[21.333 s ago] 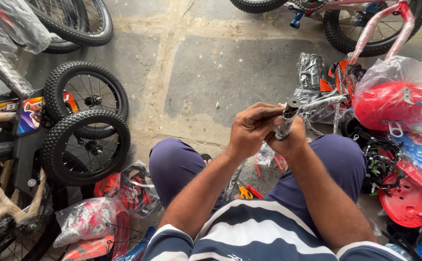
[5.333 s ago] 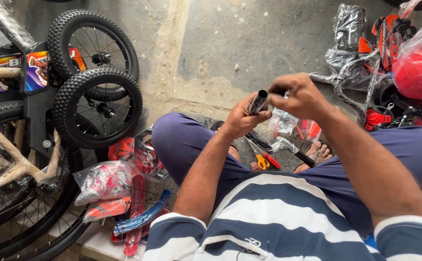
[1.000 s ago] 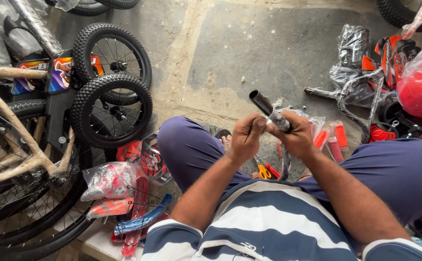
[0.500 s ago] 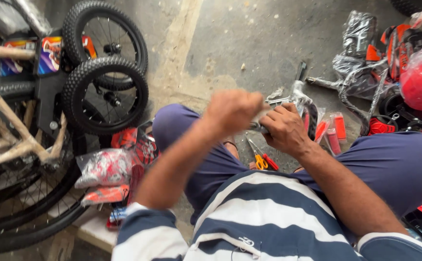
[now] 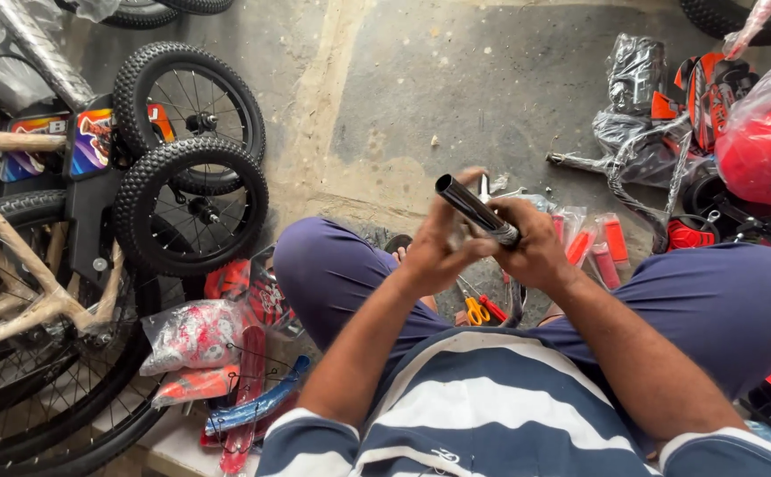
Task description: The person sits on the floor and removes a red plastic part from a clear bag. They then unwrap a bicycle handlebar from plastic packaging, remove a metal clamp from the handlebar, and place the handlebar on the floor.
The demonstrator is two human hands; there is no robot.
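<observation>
You are gripping a dark tube (image 5: 476,210) with both hands above your lap, left hand (image 5: 438,252) and right hand (image 5: 535,252) each closed around it, wheels (image 5: 193,208) lying left.

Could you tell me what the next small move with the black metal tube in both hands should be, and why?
Probably a small twist of the black tube with the right hand while the left hand steadies it: both hands grip its lower end, the open end points up and away, and nothing is fitted to it yet.
</observation>
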